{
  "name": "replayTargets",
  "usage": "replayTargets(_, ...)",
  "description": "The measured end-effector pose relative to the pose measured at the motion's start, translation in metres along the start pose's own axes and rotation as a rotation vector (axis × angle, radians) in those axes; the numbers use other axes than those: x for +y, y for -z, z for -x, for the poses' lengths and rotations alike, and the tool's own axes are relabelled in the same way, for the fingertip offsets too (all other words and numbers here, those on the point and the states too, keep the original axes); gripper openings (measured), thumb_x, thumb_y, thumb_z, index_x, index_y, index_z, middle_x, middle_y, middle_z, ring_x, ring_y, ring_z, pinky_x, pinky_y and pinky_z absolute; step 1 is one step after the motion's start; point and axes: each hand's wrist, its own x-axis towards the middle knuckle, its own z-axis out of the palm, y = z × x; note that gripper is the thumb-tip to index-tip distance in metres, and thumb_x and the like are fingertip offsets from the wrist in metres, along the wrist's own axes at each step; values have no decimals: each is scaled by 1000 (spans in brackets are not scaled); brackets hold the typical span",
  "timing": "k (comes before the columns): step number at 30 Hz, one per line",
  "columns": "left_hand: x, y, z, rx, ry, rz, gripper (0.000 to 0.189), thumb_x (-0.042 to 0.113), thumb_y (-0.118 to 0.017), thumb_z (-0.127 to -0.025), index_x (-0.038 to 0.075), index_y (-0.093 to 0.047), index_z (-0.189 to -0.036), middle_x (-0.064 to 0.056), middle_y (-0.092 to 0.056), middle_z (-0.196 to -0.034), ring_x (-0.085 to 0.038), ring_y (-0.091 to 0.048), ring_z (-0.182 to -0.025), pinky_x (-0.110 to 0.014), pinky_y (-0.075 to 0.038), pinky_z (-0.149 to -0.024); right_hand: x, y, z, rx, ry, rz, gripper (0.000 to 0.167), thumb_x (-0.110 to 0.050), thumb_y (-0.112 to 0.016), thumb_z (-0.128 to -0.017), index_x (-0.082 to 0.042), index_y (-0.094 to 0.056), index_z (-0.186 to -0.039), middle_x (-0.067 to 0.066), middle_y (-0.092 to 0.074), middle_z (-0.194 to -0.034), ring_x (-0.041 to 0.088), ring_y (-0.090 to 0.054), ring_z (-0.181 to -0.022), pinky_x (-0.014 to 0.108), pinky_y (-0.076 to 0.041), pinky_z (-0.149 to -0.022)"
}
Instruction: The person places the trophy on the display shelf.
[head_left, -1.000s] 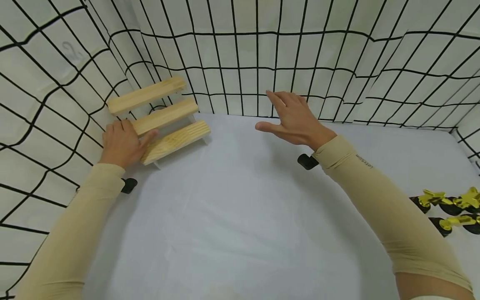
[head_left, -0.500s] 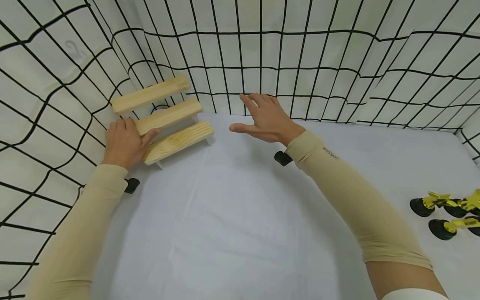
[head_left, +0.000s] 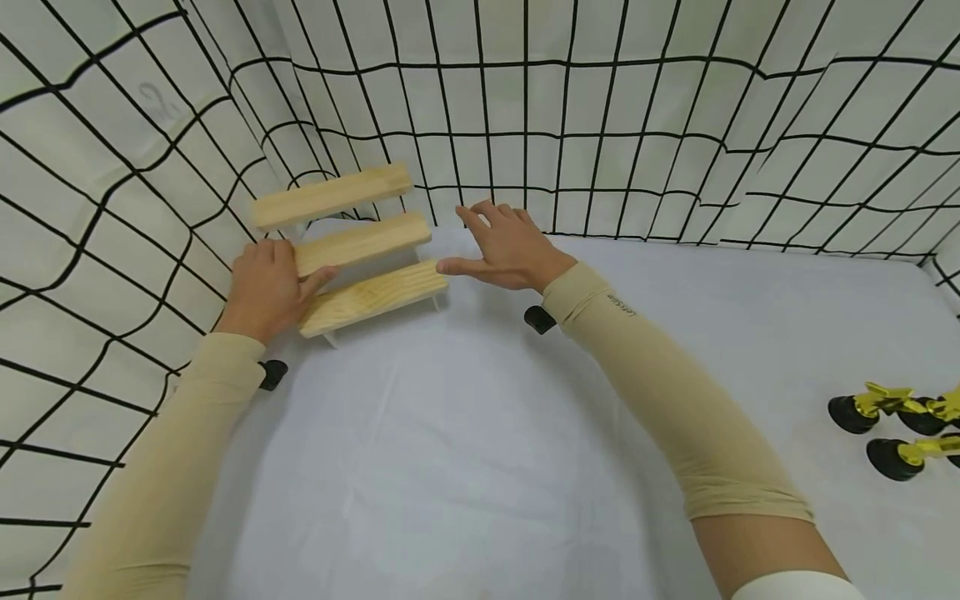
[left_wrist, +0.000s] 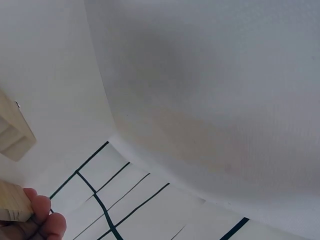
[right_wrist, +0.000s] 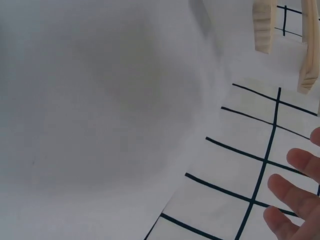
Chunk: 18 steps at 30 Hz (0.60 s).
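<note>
A stepped stand with three pale wooden planks (head_left: 375,297) sits at the back left, on small whitish supports. My left hand (head_left: 266,283) grips the left end of its middle plank, thumb toward the lowest one. In the left wrist view, curled fingertips (left_wrist: 47,215) show at a plank's end (left_wrist: 14,202). My right hand (head_left: 513,250) holds nothing; its fingers are spread and its thumb tip is right at the right end of the lowest plank. The right wrist view shows its fingers (right_wrist: 295,195) apart below the plank ends (right_wrist: 262,27).
A black wire grid (head_left: 555,133) backed with white sheeting rises behind and at the left, close to the stand. White cloth (head_left: 450,450) covers the surface. Several toy vehicles with yellow bodies and black wheels (head_left: 896,458) stand at the right edge.
My right hand has moved left to the stand's right end. The stand has shifted a little to the right and turned slightly, with my left hand still gripping it.
</note>
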Motion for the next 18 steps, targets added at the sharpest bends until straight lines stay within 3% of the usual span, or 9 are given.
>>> replayTargets(7, 7, 1, 5, -6, -42, 30, 85, 71, -43, -100, -14, -50, -106, -30, -53, -97, -48, -50, -96, -65, -40, -89, -18, -9, -10, -10, 51, -29, 102, -81, -46, -93, -16, -17, -166, 10, -31, -168, 34, -40, -151, 51, -34, -124)
replayTargets(13, 15, 1, 8, 2, -98, 17, 87, 71, -43, -100, -16, -50, -111, -36, -58, -108, -53, -55, -104, -63, -43, -94, -31, -14, -15, -22, 64, -44, 107, -81, -48, -91, -11, -16, -166, 10, -33, -166, 28, -42, -148, 45, -40, -120)
replayTargets(18, 19, 1, 8, -21, -95, 0, 82, 68, -47, -100, -14, -49, -111, -35, -58, -109, -50, -55, -102, -62, -43, -92, -35, -14, -14, 8, 50, -51, 96, -77, -52, -92, -6, -37, -154, 10, -50, -142, 23, -52, -123, 39, -48, -106)
